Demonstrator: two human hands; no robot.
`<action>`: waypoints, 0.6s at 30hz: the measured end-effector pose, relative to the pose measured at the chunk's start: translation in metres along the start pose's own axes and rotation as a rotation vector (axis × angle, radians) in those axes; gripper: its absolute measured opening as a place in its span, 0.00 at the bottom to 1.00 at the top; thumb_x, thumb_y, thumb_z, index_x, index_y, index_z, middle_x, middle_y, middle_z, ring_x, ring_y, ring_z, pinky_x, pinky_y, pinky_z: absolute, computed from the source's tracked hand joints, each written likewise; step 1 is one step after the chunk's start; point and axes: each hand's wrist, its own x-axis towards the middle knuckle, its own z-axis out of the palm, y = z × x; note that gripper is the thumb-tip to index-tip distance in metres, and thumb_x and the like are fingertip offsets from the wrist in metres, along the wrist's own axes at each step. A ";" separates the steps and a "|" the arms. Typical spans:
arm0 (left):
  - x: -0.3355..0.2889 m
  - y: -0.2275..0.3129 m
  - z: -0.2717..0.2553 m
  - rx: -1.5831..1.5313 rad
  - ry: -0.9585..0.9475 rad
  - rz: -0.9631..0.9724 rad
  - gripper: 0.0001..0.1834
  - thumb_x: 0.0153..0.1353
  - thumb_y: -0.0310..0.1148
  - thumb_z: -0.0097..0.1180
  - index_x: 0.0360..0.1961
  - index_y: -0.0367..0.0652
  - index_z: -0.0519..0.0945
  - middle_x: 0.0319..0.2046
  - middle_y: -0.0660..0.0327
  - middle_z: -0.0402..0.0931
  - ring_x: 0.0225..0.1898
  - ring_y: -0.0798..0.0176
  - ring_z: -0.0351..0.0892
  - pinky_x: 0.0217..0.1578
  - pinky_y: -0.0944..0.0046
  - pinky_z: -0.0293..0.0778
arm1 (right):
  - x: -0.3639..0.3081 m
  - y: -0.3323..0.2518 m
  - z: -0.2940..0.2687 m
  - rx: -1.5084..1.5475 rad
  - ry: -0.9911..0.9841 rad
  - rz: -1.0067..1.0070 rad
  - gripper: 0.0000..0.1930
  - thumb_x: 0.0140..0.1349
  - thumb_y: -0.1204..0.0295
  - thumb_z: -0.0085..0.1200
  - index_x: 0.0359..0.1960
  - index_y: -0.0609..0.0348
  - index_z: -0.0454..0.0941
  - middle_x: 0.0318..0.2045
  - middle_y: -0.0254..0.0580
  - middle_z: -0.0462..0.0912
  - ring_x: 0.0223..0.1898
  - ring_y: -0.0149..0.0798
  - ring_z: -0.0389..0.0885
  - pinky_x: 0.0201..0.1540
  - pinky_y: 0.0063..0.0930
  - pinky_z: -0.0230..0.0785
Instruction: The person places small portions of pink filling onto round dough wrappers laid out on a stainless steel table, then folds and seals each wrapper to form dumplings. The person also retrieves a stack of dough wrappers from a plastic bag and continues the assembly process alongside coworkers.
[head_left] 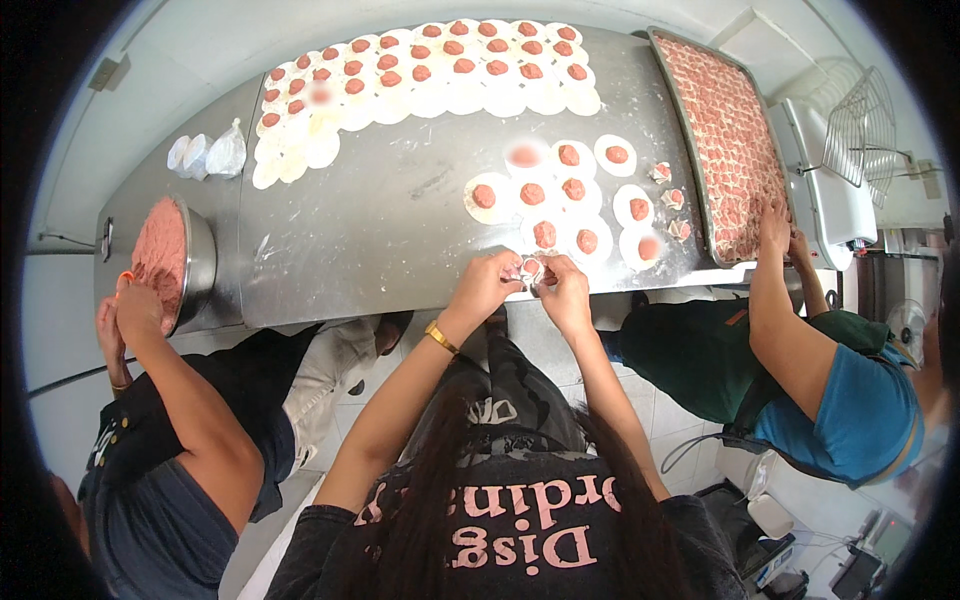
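At table [360,220] edge | left fingers [503,266], right fingers [553,272] pinch filled wrapper [531,269] | sides partly hidden

Dumpling [531,268] partly hidden by fingers [500,272]; three meat portions [525,156] blurred.

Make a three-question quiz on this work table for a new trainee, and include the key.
1. True or false: the steel bowl of pink filling stands left of the rectangular tray.
2. What do the wearer's left hand and right hand pinch between them?
A. The steel bowl
B. A filled wrapper
C. The rectangular tray
3. How many folded dumplings lie loose on the table, just left of the rectangular tray?

Key:
1. True.
2. B.
3. Three.
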 end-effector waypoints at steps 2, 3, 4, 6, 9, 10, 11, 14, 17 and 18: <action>0.000 0.000 0.002 0.042 -0.028 -0.025 0.16 0.41 0.25 0.68 0.32 0.36 0.75 0.27 0.49 0.78 0.31 0.53 0.81 0.30 0.61 0.73 | 0.002 0.002 0.003 -0.010 0.014 -0.069 0.21 0.43 0.87 0.53 0.43 0.62 0.77 0.37 0.48 0.78 0.37 0.48 0.79 0.39 0.34 0.72; -0.001 0.000 0.003 0.070 -0.037 -0.034 0.17 0.42 0.25 0.68 0.33 0.36 0.75 0.28 0.49 0.78 0.31 0.53 0.81 0.30 0.61 0.73 | 0.003 0.002 0.003 -0.046 0.035 -0.137 0.21 0.42 0.87 0.54 0.43 0.63 0.77 0.36 0.47 0.78 0.35 0.46 0.79 0.38 0.32 0.73; -0.001 0.000 0.003 0.098 -0.054 -0.046 0.17 0.42 0.25 0.67 0.34 0.36 0.75 0.29 0.49 0.78 0.31 0.53 0.81 0.30 0.60 0.73 | 0.004 0.003 0.002 -0.089 0.048 -0.179 0.21 0.42 0.87 0.56 0.43 0.64 0.77 0.36 0.47 0.78 0.33 0.43 0.80 0.37 0.29 0.73; -0.002 -0.002 0.004 0.107 0.029 0.056 0.17 0.42 0.26 0.68 0.34 0.38 0.75 0.26 0.49 0.78 0.30 0.49 0.79 0.30 0.57 0.73 | 0.003 0.003 0.000 -0.116 0.064 -0.243 0.19 0.42 0.87 0.56 0.41 0.65 0.77 0.35 0.46 0.78 0.33 0.43 0.80 0.36 0.29 0.74; -0.002 -0.003 0.005 0.069 0.091 0.094 0.16 0.43 0.26 0.67 0.34 0.38 0.75 0.26 0.50 0.78 0.30 0.49 0.80 0.30 0.58 0.73 | -0.001 0.001 -0.004 -0.090 0.030 -0.163 0.17 0.43 0.87 0.56 0.39 0.65 0.78 0.34 0.46 0.78 0.32 0.43 0.81 0.37 0.29 0.74; -0.002 -0.003 0.005 0.041 0.100 0.078 0.16 0.44 0.25 0.67 0.34 0.37 0.74 0.27 0.50 0.78 0.30 0.51 0.80 0.30 0.59 0.74 | -0.002 0.001 -0.003 -0.056 0.021 -0.123 0.17 0.43 0.87 0.57 0.39 0.65 0.78 0.34 0.47 0.78 0.32 0.43 0.81 0.37 0.29 0.74; -0.002 -0.003 0.005 0.051 0.093 0.091 0.16 0.44 0.25 0.67 0.33 0.37 0.74 0.27 0.50 0.78 0.30 0.50 0.80 0.30 0.59 0.74 | -0.001 0.000 -0.002 -0.050 0.022 -0.112 0.17 0.43 0.87 0.57 0.39 0.65 0.78 0.34 0.47 0.78 0.32 0.42 0.81 0.37 0.29 0.74; -0.001 -0.001 0.006 0.058 0.077 0.105 0.16 0.44 0.26 0.67 0.34 0.37 0.74 0.26 0.50 0.78 0.30 0.49 0.80 0.30 0.58 0.73 | 0.004 -0.003 0.003 -0.018 0.046 -0.104 0.18 0.43 0.86 0.58 0.39 0.64 0.78 0.34 0.47 0.78 0.32 0.43 0.81 0.37 0.29 0.74; 0.001 0.000 0.005 0.065 0.064 0.101 0.16 0.43 0.27 0.66 0.34 0.39 0.75 0.25 0.50 0.77 0.30 0.47 0.79 0.29 0.55 0.72 | 0.007 -0.005 0.003 -0.048 0.062 -0.144 0.18 0.42 0.86 0.58 0.39 0.63 0.79 0.34 0.48 0.78 0.32 0.45 0.81 0.37 0.31 0.73; 0.001 -0.001 0.005 0.072 0.046 0.087 0.16 0.43 0.27 0.66 0.34 0.39 0.75 0.25 0.50 0.77 0.30 0.47 0.78 0.30 0.55 0.72 | 0.007 -0.005 0.002 -0.068 0.071 -0.195 0.18 0.42 0.86 0.58 0.39 0.62 0.78 0.34 0.48 0.78 0.32 0.46 0.81 0.36 0.32 0.73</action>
